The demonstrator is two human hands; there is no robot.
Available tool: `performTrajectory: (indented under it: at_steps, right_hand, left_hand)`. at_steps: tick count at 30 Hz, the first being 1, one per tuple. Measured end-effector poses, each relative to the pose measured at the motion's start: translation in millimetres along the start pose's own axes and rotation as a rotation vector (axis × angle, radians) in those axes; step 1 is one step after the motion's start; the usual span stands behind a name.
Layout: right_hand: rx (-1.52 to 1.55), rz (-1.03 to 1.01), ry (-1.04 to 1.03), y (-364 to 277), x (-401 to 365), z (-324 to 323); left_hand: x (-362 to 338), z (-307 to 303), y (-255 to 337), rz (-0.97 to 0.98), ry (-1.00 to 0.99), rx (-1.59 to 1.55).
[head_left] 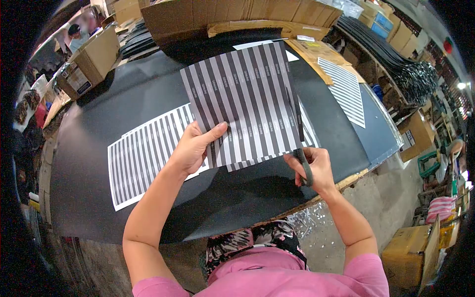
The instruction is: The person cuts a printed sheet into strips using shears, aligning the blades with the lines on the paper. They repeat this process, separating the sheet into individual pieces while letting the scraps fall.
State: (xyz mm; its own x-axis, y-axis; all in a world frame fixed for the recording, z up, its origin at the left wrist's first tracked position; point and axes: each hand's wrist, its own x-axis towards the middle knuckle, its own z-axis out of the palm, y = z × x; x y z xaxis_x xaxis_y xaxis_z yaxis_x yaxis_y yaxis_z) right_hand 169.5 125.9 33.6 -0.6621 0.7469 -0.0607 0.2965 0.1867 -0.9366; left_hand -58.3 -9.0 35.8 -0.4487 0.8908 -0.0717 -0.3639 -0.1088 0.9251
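Note:
My left hand (197, 146) pinches the lower left part of a striped printed sheet (242, 99), thumb on top, holding it raised over the dark table (94, 183). Grey and black bands run along the sheet, with small lettering on them. In my right hand (315, 168) is a pair of scissors (306, 168), fingers closed round the dark handles. Its blades point away from me along the sheet's right edge. Under and left of the raised sheet lie more striped sheets (143, 158), partly covered by it and by my left forearm.
A striped sheet (342, 86) lies at the right beside brown cardboard (316, 52). Long dark strips (391, 57) are stacked on the far right. A cardboard box (94, 62) stands at the back left, with people beyond. White scraps (304, 220) litter the floor.

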Motion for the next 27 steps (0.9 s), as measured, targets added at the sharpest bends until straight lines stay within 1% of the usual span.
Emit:
performTrajectory:
  at_steps: [6, 8, 11, 18, 20, 21, 23, 27]
  right_hand:
    - [0.050, 0.012, 0.011, -2.8, -1.7, 2.7]
    - [0.082, 0.030, -0.001, -3.6, -1.4, 3.2]
    - [0.066, 0.021, -0.001, -5.6, -0.8, 3.0]
    - [0.016, 0.037, -0.017, 7.6, 6.8, 0.2]
    - [0.165, -0.026, -0.073, 12.8, 10.4, -1.0]
    - [0.165, -0.025, -0.068, 11.6, 11.4, -1.8]
    - [0.312, -0.046, -0.070, 8.1, 14.4, -2.1]
    - [0.279, -0.059, -0.070, 8.4, 19.4, -3.0]
  left_hand:
    - [1.1, -1.0, -0.5, -0.016, -0.010, 0.006]
    - [0.2, 1.8, 0.0, -0.016, 0.027, -0.042]
    - [2.4, -3.3, -1.7, -0.011, -0.010, -0.011]
    - [-0.5, 3.3, -0.6, 0.025, 0.021, 0.037]
    - [-1.8, 4.9, -3.8, 0.027, -0.019, 0.068]
    - [-2.2, 4.2, -4.7, -0.010, -0.028, 0.117]
    - [-3.3, 6.8, -7.7, -0.007, -0.044, 0.103]
    - [-2.8, 8.1, -9.5, -0.020, -0.060, 0.072]
